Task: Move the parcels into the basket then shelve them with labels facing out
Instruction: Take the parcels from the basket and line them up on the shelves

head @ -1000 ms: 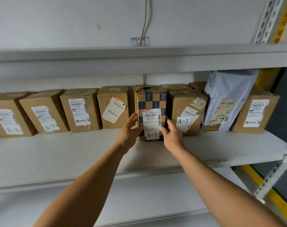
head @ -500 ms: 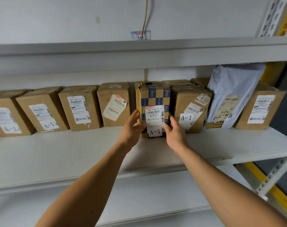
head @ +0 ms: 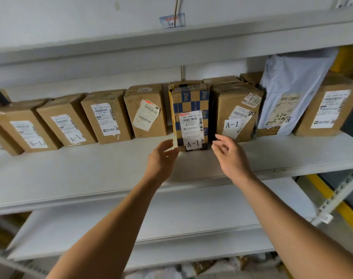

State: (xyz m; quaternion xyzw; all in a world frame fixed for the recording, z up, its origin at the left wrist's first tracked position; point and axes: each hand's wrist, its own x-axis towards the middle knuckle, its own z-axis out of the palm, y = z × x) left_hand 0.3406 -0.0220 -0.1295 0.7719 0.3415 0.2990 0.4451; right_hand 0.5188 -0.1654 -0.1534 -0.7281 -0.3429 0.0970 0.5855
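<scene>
A blue-and-tan checkered parcel stands upright on the grey shelf, its white "A-1" label facing out. It sits in a row of brown cardboard parcels: one just to its left, one with an "A-1" label just to its right. My left hand hovers with relaxed fingers just left of the checkered parcel's base, apart from it. My right hand hovers with loosely spread fingers just right of the base, holding nothing. No basket is in view.
Further brown parcels line the shelf to the left. A pale plastic mailer and another box stand at the right. An upper shelf hangs close above. A lower shelf and a yellow-striped upright lie below.
Both hands have let go of the checkered parcel and drawn back a little toward me. The parcel stays upright in the row.
</scene>
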